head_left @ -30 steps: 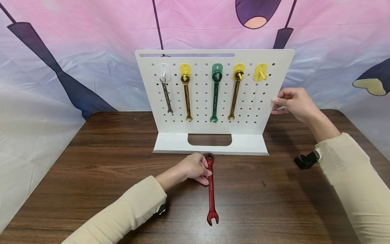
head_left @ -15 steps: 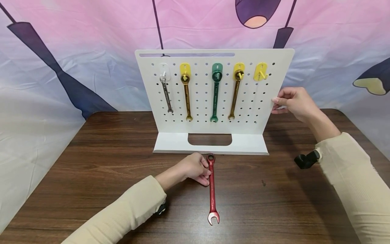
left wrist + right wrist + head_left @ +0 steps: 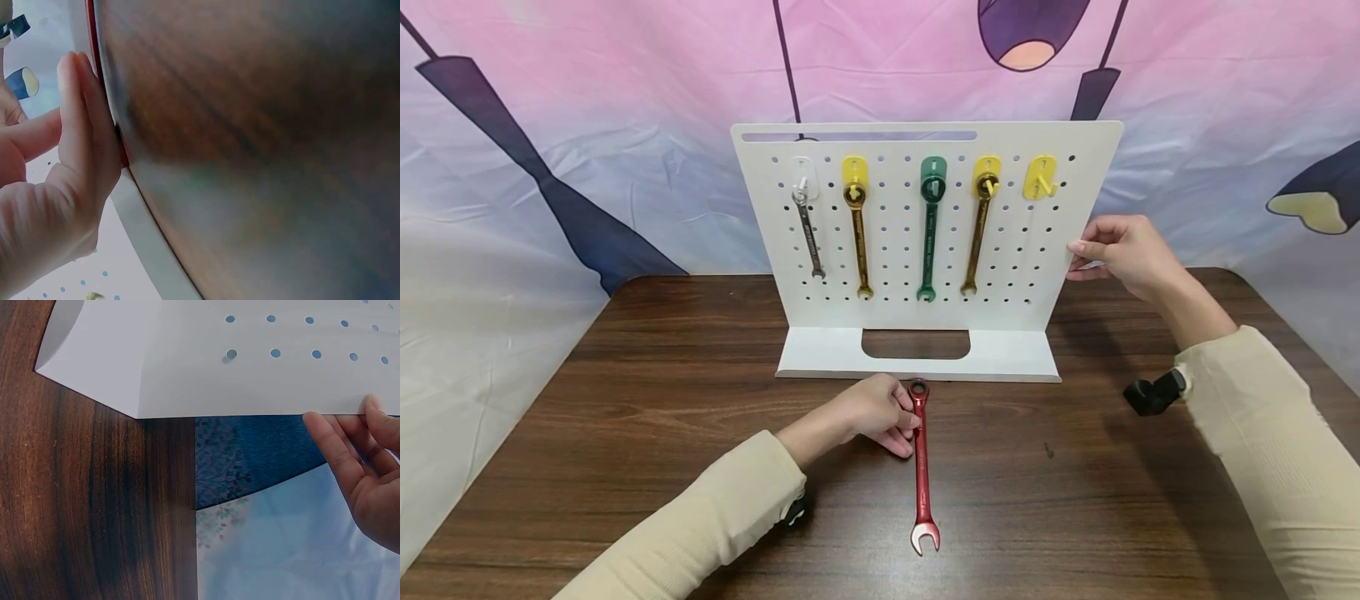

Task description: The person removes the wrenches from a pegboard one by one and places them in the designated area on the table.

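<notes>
A red wrench (image 3: 922, 479) lies on a dark wood surface (image 3: 662, 375), ring end toward 12 o'clock, open end toward 6. Of the 2 hands, the left hand (image 3: 880, 412) touches its handle from 9 o'clock; I cannot tell whether its fingers pinch. Just beyond the ring end, at 12 o'clock, the foot of a white pegboard (image 3: 895, 257) stands in the way. On the board hang 4 wrenches, from 11 o'clock round past 12: silver (image 3: 808, 237), gold (image 3: 861, 250), green (image 3: 928, 246), brownish gold (image 3: 977, 246). A yellow hook (image 3: 1040, 177) sits at 1. The right hand (image 3: 1120, 250), between 1 and 2, pinches the board's side edge. Behind is patterned cloth (image 3: 647, 183).
</notes>
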A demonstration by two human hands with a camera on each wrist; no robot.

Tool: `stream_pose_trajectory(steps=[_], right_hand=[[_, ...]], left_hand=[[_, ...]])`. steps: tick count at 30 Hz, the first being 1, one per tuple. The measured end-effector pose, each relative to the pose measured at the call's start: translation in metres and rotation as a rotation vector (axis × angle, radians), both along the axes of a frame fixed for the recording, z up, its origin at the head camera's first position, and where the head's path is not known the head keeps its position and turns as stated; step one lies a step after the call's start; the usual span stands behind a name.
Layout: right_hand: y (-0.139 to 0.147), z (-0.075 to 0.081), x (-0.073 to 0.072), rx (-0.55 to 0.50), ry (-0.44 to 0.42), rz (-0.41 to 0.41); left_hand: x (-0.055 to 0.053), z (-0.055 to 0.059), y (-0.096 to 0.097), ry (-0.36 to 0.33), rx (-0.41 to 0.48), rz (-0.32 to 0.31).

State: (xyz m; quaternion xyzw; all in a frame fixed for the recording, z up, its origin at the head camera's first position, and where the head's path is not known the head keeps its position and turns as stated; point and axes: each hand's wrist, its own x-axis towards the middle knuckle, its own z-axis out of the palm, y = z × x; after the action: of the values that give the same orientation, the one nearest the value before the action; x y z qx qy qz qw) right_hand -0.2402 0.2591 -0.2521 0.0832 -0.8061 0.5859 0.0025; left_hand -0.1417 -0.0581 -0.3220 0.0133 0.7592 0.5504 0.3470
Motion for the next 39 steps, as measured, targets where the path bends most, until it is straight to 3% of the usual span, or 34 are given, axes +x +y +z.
stream_pose_trajectory(steps=[6, 16, 29, 39], right_hand=[[0.0, 0.0, 0.0, 0.014, -0.002, -0.009], [-0.001, 0.0, -0.001, -0.004, 0.0, -0.006], [-0.002, 0.0, -0.001, -0.013, 0.01, 0.0], [-0.002, 0.0, 0.0, 0.01, 0.008, -0.009]], left_hand=[[-0.005, 0.004, -0.002, 0.018, 0.015, -0.016], [-0.019, 0.021, -0.006, 0.052, 0.035, -0.025], [-0.033, 0.035, -0.005, 0.199, 0.014, 0.031], [-0.045, 0.04, 0.003, 0.328, 0.026, 0.014]])
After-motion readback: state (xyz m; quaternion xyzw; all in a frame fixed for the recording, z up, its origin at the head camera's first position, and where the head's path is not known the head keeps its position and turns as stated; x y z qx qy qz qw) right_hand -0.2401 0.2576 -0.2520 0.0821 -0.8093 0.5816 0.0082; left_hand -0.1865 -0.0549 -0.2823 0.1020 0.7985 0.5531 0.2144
